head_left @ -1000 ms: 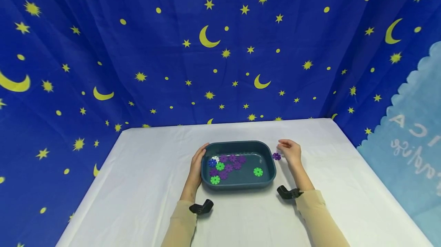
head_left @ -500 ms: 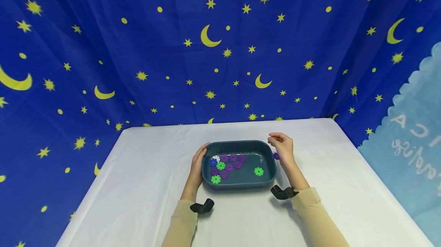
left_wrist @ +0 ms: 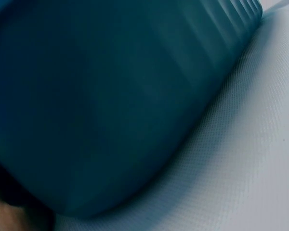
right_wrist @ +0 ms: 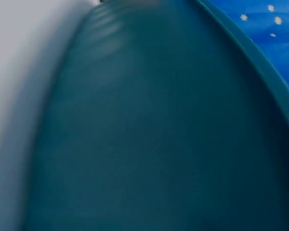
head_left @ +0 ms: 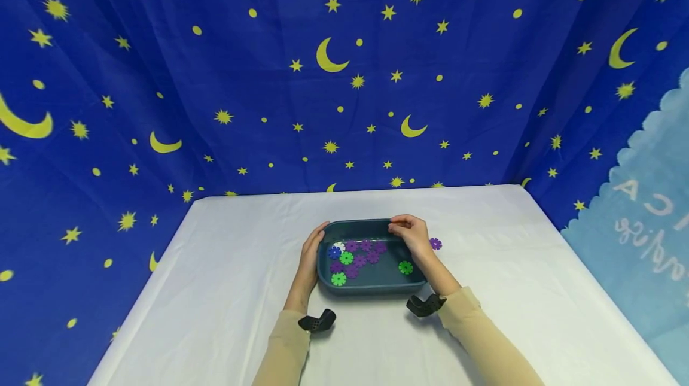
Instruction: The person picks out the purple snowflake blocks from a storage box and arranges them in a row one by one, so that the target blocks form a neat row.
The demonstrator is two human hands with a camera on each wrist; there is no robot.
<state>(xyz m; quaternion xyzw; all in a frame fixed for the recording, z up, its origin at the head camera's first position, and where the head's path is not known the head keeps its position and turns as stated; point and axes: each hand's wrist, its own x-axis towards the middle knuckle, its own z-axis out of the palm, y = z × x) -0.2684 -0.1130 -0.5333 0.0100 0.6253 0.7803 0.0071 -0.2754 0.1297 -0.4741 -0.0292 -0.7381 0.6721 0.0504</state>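
A dark teal plastic basin (head_left: 371,290) sits on the white table, with several toothed interlocking discs inside. Purple discs (head_left: 359,260) cluster left of its middle, near a blue disc (head_left: 334,252) and a white one partly covered. Two green discs (head_left: 338,279) lie at the left and another green disc (head_left: 405,267) at the right. My left hand (head_left: 308,257) rests along the basin's left outer wall, fingers fairly straight, thumb hidden. Over its right end, my right hand (head_left: 414,236) hovers with loosely bent fingers, nothing seen between them. Both wrist views show mostly basin wall (left_wrist: 111,96).
One purple disc (head_left: 435,243) lies on the white tablecloth (head_left: 242,266), just right of the basin. A blue curtain (head_left: 344,105) with yellow moons and stars stands behind and at the sides. Black wrist cameras (head_left: 425,306) jut from both wrists.
My right hand has moved left, from beside the basin to over its right end. The purple disc outside stays on the table. My left hand keeps its place.
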